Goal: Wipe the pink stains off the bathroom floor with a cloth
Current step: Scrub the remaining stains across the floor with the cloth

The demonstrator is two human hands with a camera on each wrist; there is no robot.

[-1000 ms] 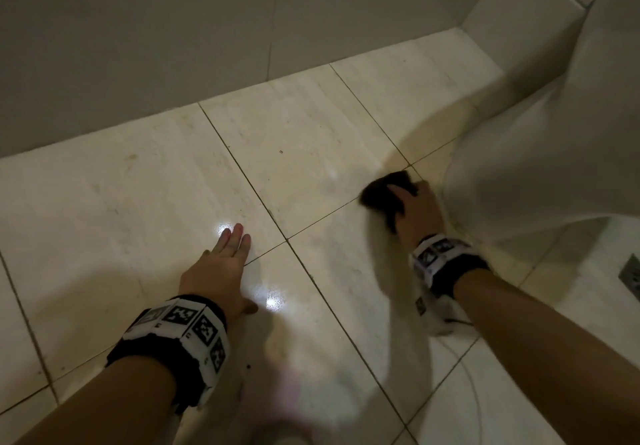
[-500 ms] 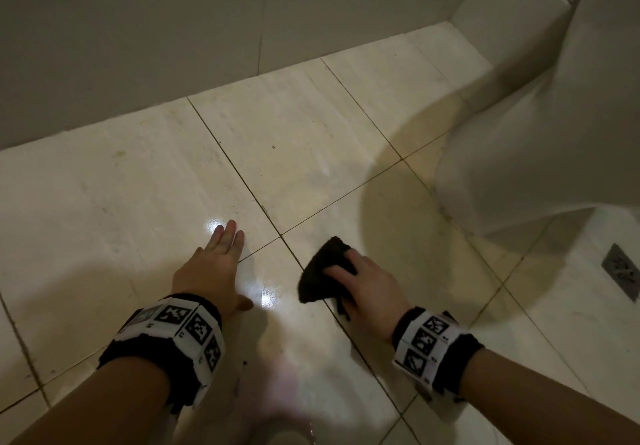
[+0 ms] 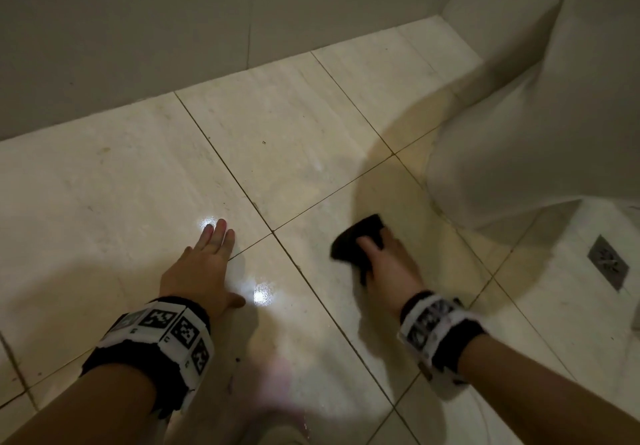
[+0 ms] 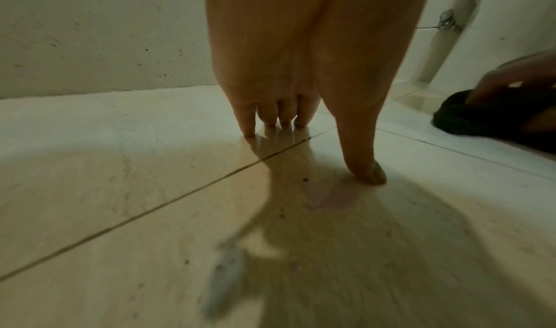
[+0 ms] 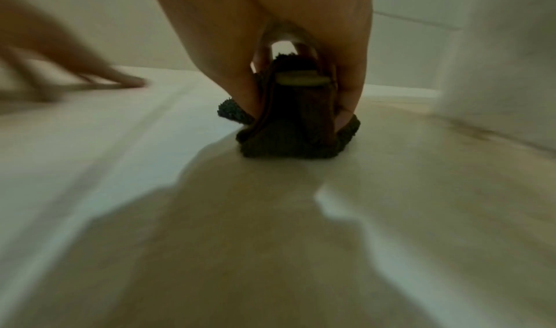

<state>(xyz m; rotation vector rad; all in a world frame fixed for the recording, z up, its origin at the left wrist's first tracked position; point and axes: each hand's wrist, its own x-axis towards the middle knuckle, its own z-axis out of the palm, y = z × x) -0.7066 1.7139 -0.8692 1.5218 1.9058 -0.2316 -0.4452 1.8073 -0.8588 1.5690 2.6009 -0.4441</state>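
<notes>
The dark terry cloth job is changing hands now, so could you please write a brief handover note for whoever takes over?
Left hand: open, flat on the glossy cream floor tiles, fingers straight, bracing.
Right hand: grip closed round the bunched dark terry cloth, pressing it on the tile near the base of the white toilet.
Done: no pink shows on the tiles round the cloth.
Left: a faint pink stain close to the body, between the forearms; the left wrist view shows a pinkish smear just by the left thumb. The square metal floor drain lies to the right.
</notes>
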